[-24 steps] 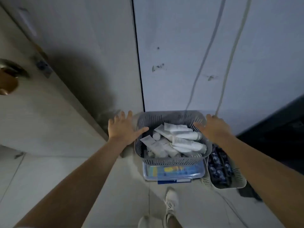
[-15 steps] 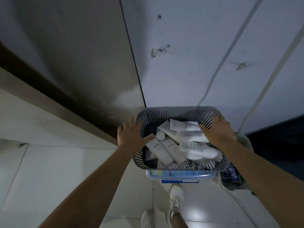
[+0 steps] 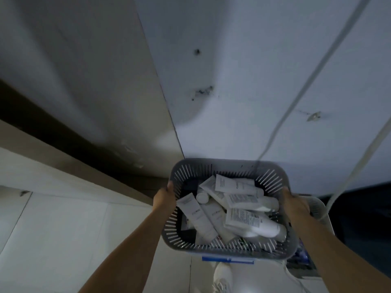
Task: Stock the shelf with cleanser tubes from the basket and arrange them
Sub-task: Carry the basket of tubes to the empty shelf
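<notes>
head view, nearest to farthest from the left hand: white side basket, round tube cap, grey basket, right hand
1. grey basket: left hand grips its left rim
2. round tube cap: inside, left
3. right hand: opposite rim
4. white side basket: past the right hand

My left hand (image 3: 165, 197) and right hand (image 3: 294, 203), open and reaching before, are now gripping the grey basket (image 3: 228, 164) by its side rims and lifting it off the blue-lidded box (image 3: 227, 260).

Both hands (image 3: 165, 197) (image 3: 295, 203) curled, arms outstretched.
</notes>
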`<state>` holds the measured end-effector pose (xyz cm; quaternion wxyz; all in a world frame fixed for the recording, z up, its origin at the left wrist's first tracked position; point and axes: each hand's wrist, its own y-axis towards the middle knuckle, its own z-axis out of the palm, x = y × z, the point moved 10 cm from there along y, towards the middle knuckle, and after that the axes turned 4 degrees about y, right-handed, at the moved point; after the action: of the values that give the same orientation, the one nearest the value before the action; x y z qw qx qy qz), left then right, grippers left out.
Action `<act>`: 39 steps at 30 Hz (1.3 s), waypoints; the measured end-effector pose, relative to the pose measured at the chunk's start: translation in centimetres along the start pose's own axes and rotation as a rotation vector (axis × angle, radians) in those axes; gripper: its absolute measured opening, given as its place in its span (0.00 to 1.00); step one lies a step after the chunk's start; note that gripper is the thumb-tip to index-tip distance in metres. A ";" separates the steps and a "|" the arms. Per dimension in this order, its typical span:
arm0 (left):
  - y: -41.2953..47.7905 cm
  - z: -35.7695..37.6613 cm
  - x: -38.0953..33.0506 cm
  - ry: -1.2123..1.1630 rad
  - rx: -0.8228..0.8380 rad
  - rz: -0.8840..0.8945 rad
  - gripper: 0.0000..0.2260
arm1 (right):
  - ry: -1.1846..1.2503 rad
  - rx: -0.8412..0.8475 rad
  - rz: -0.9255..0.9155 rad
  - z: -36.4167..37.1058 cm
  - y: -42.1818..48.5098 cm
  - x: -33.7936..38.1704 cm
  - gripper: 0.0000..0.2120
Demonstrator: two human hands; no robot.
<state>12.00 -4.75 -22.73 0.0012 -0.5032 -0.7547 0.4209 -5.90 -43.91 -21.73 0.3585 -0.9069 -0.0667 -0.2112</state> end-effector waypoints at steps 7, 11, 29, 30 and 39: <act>-4.3 -4.7 1.8 -0.061 -0.137 0.074 0.25 | -0.040 0.063 -0.129 -1.0 -3.9 2.2 0.34; -7.3 -9.5 4.7 0.000 -0.243 0.031 0.28 | -0.020 0.144 -0.198 0.4 -7.4 4.5 0.35; -34.9 -15.4 43.4 -0.451 -0.483 -0.524 0.35 | -0.328 0.663 -0.489 19.1 -35.0 2.1 0.21; -37.5 -15.1 46.1 -0.507 -0.511 -0.559 0.35 | -0.368 0.697 -0.501 20.3 -37.8 1.0 0.21; -60.2 -11.4 66.9 -0.819 -0.773 -0.896 0.35 | -0.679 1.057 -0.665 31.9 -62.7 -12.9 0.21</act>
<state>-61.82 44.96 -5.24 -0.2877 0.0885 -0.9235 0.2378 -23.94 24.16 -9.19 0.6264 -0.5587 -0.5417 0.0457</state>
